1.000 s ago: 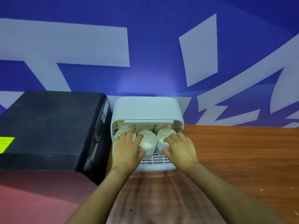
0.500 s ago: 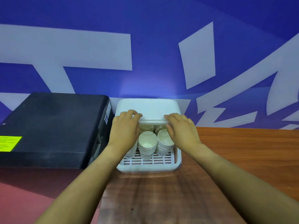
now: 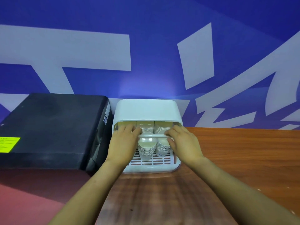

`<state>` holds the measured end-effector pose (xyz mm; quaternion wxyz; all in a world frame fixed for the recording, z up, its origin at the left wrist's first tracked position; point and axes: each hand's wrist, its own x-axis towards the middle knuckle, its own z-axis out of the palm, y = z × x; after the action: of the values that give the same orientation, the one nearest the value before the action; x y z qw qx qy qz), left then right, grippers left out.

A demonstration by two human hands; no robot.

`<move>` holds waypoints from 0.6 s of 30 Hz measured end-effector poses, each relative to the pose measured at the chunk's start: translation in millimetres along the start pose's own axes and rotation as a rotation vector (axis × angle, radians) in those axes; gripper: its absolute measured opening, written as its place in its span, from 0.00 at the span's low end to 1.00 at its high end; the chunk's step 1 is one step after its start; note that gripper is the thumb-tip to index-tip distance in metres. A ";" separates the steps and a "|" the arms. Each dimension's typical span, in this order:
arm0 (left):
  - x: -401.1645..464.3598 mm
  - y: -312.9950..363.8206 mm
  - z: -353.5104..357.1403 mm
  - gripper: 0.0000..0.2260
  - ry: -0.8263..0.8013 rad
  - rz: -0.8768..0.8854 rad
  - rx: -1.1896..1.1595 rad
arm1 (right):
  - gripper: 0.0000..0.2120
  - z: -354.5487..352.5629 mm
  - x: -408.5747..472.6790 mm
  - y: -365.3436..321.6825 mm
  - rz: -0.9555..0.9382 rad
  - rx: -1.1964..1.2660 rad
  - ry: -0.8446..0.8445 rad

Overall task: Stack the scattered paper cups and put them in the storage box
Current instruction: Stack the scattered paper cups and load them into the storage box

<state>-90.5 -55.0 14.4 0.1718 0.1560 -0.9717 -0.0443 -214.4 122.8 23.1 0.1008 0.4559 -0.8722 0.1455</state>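
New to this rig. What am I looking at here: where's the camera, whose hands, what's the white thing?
There is no robot here. A person wears one wide-angle camera on the head, looking forward and down, so the arms reach in from the bottom of the picture.

The white thing is a plastic storage box with a slotted floor, standing on a wooden table against a blue and white wall. Inside stand stacks of paper cups. A black box-like unit with a yellow label sits just to its left.

The left hand and the right hand both hold the handle bar of the box's clear front cover, fingers curled over it. The cover is partway down across the opening, with cups visible above and below the bar.
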 end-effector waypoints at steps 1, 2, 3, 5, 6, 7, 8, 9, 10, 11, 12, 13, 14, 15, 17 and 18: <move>-7.5 0.3 2.3 0.11 -0.005 0.013 0.005 | 0.12 1.5 -5.1 0.1 -0.018 0.006 -0.008; -15.0 0.6 5.1 0.13 -0.016 0.024 0.018 | 0.12 3.2 -10.1 -0.3 -0.039 0.001 -0.020; -22.1 1.2 8.0 0.15 -0.033 0.033 0.029 | 0.13 5.2 -15.1 -1.4 -0.059 -0.014 -0.040; -34.5 2.0 14.4 0.16 -0.076 0.047 0.043 | 0.15 10.9 -24.5 -4.7 -0.076 -0.051 -0.099; -40.1 2.4 18.3 0.17 -0.100 0.050 0.049 | 0.16 14.6 -28.8 -6.3 -0.077 -0.062 -0.129; -45.4 3.3 21.5 0.18 -0.125 0.045 0.056 | 0.16 18.7 -32.9 -7.7 -0.077 -0.064 -0.163; -50.1 4.8 24.6 0.19 -0.151 0.032 0.060 | 0.17 22.8 -36.8 -8.8 -0.078 -0.063 -0.192; -54.4 6.5 27.5 0.20 -0.173 0.017 0.060 | 0.18 26.7 -40.3 -9.8 -0.074 -0.067 -0.221; -57.9 8.2 30.7 0.21 -0.188 0.007 0.056 | 0.18 31.0 -43.5 -10.6 -0.071 -0.079 -0.247; -60.4 9.3 33.2 0.21 -0.196 -0.001 0.053 | 0.19 34.8 -46.0 -11.9 -0.065 -0.091 -0.270; -62.0 9.9 35.1 0.21 -0.194 -0.007 0.048 | 0.20 39.0 -48.0 -12.9 -0.063 -0.101 -0.286; -63.0 9.5 36.1 0.21 -0.189 -0.016 0.046 | 0.20 42.2 -49.0 -15.3 -0.058 -0.108 -0.303; -63.6 8.4 37.2 0.20 -0.186 -0.022 0.046 | 0.20 45.7 -49.4 -17.4 -0.057 -0.118 -0.316; -64.7 7.4 38.2 0.20 -0.189 -0.027 0.048 | 0.19 49.0 -49.9 -19.7 -0.050 -0.134 -0.335; -67.7 5.6 43.1 0.21 -0.224 -0.031 0.056 | 0.20 56.0 -51.0 -21.9 -0.036 -0.155 -0.359; -69.9 5.1 46.6 0.23 -0.244 -0.032 0.064 | 0.20 59.8 -52.6 -21.9 -0.030 -0.157 -0.366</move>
<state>-45.7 -26.4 -50.9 0.0467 0.1706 -0.9836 -0.0347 -169.2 130.5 -45.6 -0.0220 0.4783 -0.8779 -0.0096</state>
